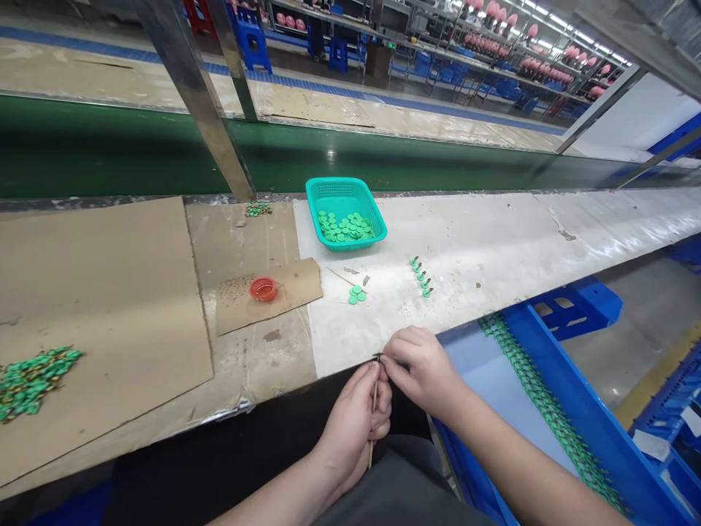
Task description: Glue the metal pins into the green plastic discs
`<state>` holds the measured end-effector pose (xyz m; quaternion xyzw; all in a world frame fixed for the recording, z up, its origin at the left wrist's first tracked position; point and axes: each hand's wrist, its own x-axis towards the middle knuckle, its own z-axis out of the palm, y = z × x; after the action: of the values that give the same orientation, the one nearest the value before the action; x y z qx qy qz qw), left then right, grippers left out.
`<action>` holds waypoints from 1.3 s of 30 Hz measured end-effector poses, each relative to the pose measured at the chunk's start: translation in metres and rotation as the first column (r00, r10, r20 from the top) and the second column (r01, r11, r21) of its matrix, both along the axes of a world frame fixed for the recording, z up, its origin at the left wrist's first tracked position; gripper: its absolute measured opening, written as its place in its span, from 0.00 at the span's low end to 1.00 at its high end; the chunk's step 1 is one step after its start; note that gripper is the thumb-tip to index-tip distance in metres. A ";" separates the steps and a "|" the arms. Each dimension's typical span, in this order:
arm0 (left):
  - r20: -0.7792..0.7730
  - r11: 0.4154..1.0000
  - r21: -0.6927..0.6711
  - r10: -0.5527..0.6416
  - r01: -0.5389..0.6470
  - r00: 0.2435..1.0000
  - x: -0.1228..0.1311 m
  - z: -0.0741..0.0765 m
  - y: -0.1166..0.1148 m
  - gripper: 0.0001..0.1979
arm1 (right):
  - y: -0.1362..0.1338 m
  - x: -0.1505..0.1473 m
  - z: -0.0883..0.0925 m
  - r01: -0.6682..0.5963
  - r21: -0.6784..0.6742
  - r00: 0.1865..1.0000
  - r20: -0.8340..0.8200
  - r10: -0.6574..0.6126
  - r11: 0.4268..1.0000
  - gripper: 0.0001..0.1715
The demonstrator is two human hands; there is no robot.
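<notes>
Left hand [353,427], wooden stick [374,413] — right hand [419,369] touching

Wood stick [374,400] w/ dark tip [377,357]

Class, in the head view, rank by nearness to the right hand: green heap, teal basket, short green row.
From the right hand:
1. Short green row, ahead on the bench.
2. Teal basket, farther, up-left.
3. Green heap, far left on cardboard.

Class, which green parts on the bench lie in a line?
The short row of stemmed green parts on the white bench top; the others lie bunched, as in the teal basket.
</notes>
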<state>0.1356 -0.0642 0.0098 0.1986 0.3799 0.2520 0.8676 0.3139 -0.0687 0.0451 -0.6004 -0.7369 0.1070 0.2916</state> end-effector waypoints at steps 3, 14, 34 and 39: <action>0.000 1.000 -0.006 -0.003 0.003 1.000 -0.001 -0.003 0.001 0.22 | 0.002 0.001 -0.001 0.028 0.016 1.000 -0.014 -0.028 0.999 0.16; 0.001 1.000 -0.028 -0.003 0.003 1.000 -0.003 -0.005 0.003 0.20 | 0.002 0.004 -0.002 -0.026 0.028 0.999 -0.034 0.027 0.999 0.16; 0.030 0.997 -0.070 -0.015 0.017 0.999 -0.009 -0.003 0.008 0.19 | 0.002 0.000 -0.003 0.014 0.031 0.998 -0.060 -0.012 0.999 0.16; 0.033 0.997 -0.073 -0.018 0.020 0.999 -0.009 -0.005 0.009 0.19 | 0.001 0.000 -0.003 0.001 0.015 0.998 -0.057 0.000 1.000 0.16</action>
<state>0.1264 -0.0548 0.0053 0.1658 0.3729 0.2329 0.8827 0.3138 -0.0676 0.0418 -0.5951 -0.7289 0.1181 0.3170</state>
